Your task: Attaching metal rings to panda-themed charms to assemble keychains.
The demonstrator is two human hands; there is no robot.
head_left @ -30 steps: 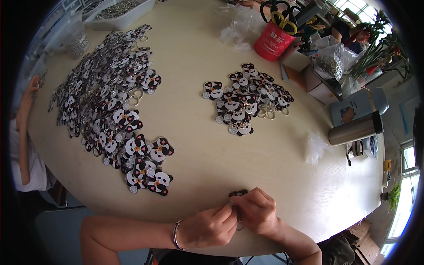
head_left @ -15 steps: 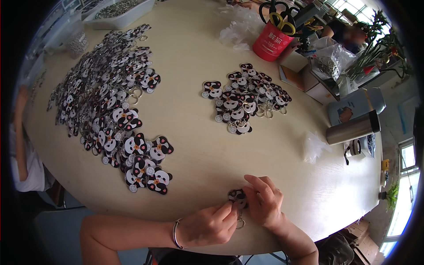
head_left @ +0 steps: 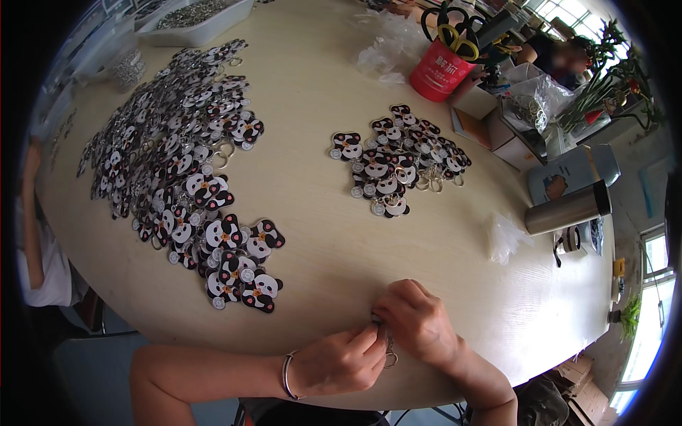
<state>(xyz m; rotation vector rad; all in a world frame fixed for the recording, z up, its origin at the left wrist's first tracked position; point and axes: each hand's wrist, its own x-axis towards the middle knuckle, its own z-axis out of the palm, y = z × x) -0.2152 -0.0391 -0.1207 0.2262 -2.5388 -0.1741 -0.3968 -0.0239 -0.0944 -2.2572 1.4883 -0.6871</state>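
Near the table's front edge, my left hand [head_left: 341,361] and my right hand [head_left: 419,321] meet around one panda keychain. Fingers of both hands are closed on it and cover most of it. Its metal split ring [head_left: 391,360] hangs below, between the hands. Ahead and to the right lies a smaller heap of panda keychains [head_left: 383,165], with rings and small round tags. A much larger pile of panda keychains [head_left: 174,163] spreads over the left side of the table.
At the back stands a red cup [head_left: 439,71] holding scissors. A white tray of metal parts [head_left: 195,34] is at the back left. On the right are a steel tumbler [head_left: 568,206], a crumpled plastic bag [head_left: 508,238] and boxes. Another person's arm [head_left: 32,213] shows at the left edge.
My right fingers have curled down over the keychain, so its panda face no longer shows. My left hand has barely moved. The view has shifted slightly.
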